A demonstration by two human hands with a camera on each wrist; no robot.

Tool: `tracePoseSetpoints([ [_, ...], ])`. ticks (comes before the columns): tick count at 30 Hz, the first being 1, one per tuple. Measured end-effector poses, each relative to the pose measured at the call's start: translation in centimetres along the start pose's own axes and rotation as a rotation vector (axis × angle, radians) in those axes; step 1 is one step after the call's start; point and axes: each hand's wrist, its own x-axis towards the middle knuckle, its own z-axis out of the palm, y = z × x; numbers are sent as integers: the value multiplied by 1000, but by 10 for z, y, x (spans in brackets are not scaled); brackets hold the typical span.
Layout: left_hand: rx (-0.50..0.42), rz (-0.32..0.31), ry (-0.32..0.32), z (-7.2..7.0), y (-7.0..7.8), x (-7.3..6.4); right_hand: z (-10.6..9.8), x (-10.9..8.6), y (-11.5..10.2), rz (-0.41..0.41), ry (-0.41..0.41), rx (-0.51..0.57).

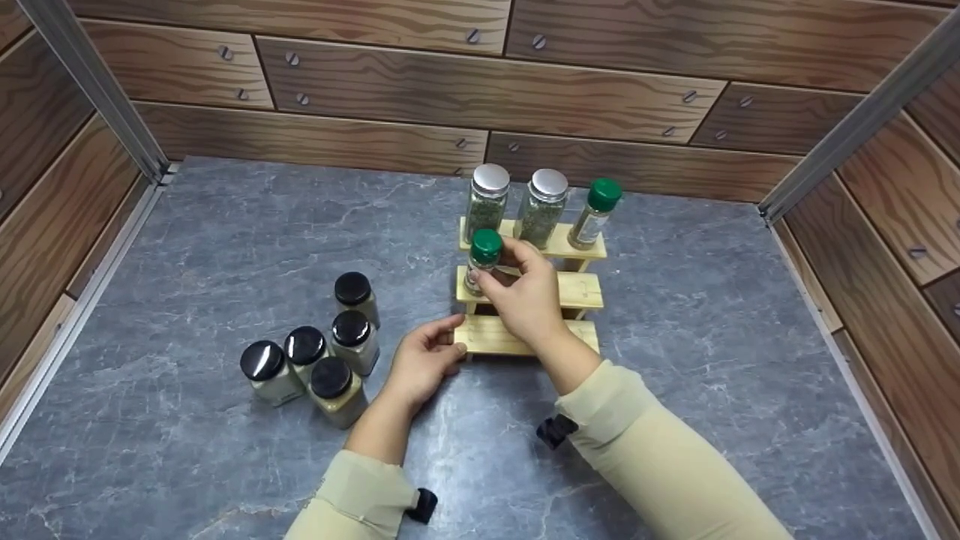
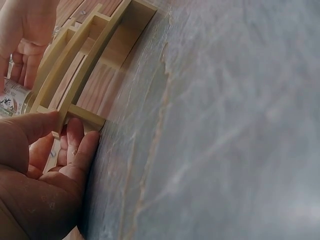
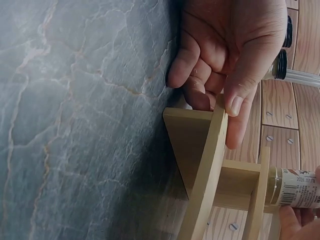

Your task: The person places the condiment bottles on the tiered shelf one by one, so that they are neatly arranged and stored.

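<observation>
A small spice jar with a green cap (image 1: 486, 247) stands at the left end of the middle step of a three-tier wooden rack (image 1: 491, 336). My right hand (image 1: 531, 296) holds this jar between thumb and fingers; the right wrist view shows its printed label (image 3: 297, 187) close to the step. With thumb on top and fingers underneath, my left hand (image 1: 421, 366) pinches the left end of the lowest step. That grip is plain in the left wrist view, at the corner of the rack (image 2: 75, 95).
On the top step stand two silver-capped herb jars (image 1: 489, 202) (image 1: 544, 210) and another green-capped jar (image 1: 596, 214). Several black-capped jars (image 1: 346, 405) are grouped on the grey marbled table (image 1: 225, 225), left of my left hand. Wood-patterned walls (image 1: 375, 82) surround the table.
</observation>
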Motion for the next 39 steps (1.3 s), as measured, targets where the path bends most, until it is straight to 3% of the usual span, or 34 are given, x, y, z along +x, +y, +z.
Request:
tracePoseSetpoints([
  [23,19,14,2,-1,-1,0,-2,-2,4,32,-4,40],
  [27,14,10,-3,-1,-1,0,-26,-7,9,13,41,30],
  [29,11,6,-8,0,-1,0,-45,-12,14,-10,99,42],
  [33,15,3,-2,0,-1,0,-89,-22,21,-31,260,172],
  [37,19,7,1,-1,-2,0,-127,-32,35,47,374,238],
  [39,18,9,-1,-2,-2,0,-142,-39,47,135,351,192],
])
